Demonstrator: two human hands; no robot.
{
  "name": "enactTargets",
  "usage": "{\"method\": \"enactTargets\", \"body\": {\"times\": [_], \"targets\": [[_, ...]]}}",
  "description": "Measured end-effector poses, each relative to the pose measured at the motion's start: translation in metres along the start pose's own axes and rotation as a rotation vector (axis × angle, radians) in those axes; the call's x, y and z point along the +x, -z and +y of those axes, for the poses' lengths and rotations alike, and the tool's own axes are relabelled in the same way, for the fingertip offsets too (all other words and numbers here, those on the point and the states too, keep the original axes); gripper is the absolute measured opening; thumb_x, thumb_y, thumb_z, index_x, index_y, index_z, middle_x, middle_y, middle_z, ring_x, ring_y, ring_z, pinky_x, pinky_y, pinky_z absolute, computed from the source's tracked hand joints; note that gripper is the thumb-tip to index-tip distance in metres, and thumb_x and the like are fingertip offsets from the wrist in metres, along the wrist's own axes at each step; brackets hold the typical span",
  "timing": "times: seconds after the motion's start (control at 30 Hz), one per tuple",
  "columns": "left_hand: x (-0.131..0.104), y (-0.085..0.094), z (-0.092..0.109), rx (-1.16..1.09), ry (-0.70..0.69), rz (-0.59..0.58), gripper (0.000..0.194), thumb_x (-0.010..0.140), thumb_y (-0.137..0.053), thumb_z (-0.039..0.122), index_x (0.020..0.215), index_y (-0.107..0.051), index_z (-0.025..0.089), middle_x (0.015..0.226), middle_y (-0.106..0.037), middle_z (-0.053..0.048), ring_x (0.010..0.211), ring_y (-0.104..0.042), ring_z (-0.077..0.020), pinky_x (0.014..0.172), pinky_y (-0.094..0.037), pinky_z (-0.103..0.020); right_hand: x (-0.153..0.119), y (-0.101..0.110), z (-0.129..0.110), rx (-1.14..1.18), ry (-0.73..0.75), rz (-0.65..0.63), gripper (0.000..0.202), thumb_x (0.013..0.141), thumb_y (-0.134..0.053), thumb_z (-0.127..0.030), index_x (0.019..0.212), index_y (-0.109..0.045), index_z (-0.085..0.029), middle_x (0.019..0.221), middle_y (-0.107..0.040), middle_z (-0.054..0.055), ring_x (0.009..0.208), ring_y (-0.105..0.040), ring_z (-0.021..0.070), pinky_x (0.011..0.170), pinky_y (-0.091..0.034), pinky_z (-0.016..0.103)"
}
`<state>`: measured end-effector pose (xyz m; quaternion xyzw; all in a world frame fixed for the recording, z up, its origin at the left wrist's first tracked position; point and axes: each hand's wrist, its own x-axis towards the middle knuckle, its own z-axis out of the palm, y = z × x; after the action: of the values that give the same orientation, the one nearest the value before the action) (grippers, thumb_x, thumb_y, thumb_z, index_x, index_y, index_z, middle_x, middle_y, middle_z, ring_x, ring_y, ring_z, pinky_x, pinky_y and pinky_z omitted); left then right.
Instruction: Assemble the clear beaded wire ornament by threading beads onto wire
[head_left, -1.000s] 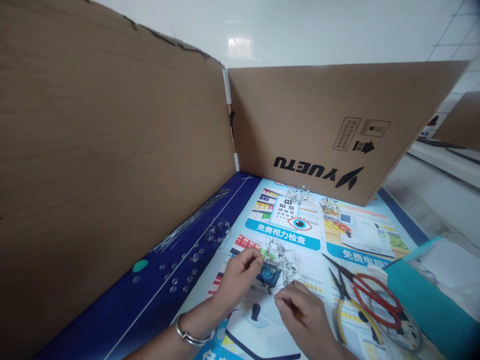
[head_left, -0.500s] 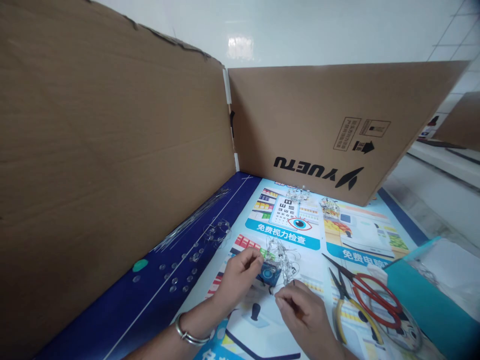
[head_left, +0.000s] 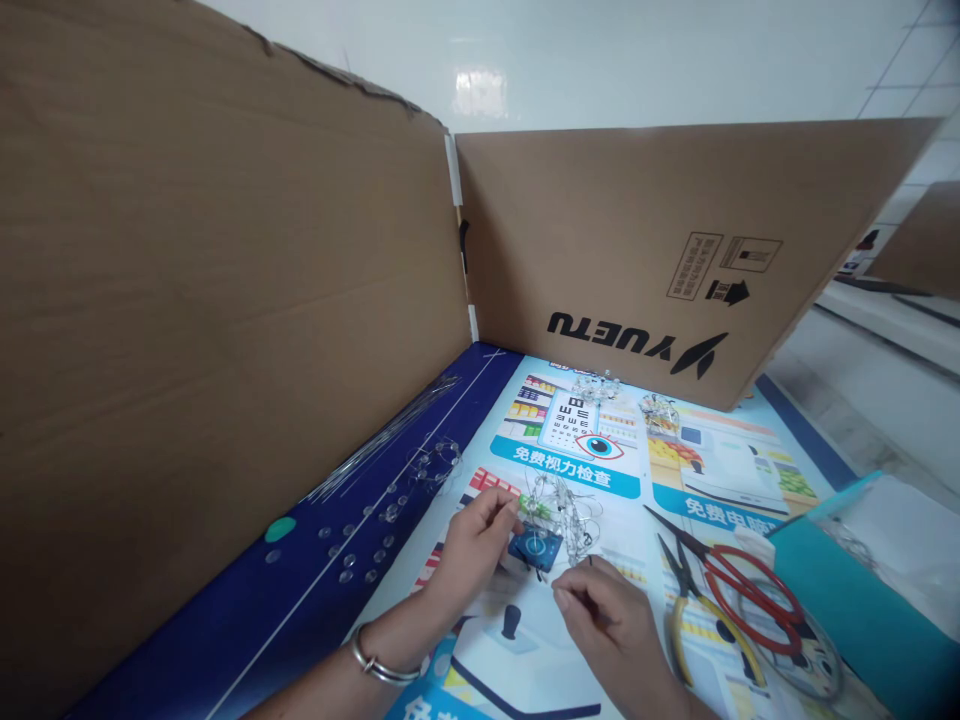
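Left hand (head_left: 474, 540) and right hand (head_left: 611, 615) are pinched closed near the wire tangle (head_left: 571, 512); whether anything is gripped cannot be told. Scissors (head_left: 709, 553) are laid to its right.

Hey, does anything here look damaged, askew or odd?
The left cardboard panel has a ragged top edge, the lettering on the other panel is upside down, and the wire-and-bead clump just beyond the right hand looks tangled.

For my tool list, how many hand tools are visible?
2: scissors and pliers, both right of the right hand; more may hide in the teal box.
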<state>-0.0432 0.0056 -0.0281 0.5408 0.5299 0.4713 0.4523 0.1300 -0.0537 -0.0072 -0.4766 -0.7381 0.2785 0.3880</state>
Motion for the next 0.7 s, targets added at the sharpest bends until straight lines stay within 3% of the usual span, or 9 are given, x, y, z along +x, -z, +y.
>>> {"method": "enactTargets", "body": {"times": [0.7], "targets": [[0.0037, 0.0002, -0.0036, -0.072, 0.011, -0.014, 0.023, 0.081, -0.052, 0.037, 0.077, -0.058, 0.016, 0.061, -0.057, 0.002, 0.044, -0.042, -0.0079, 0.046, -0.032, -0.02, -0.0008, 0.0004, 0.0018, 0.003, -0.034, -0.027, 0.019, 0.084, -0.047, -0.022, 0.069, -0.058, -0.018, 0.062, -0.05, 0.001, 0.056, -0.048, 0.0132, 0.053, -0.037, 0.023]]}}
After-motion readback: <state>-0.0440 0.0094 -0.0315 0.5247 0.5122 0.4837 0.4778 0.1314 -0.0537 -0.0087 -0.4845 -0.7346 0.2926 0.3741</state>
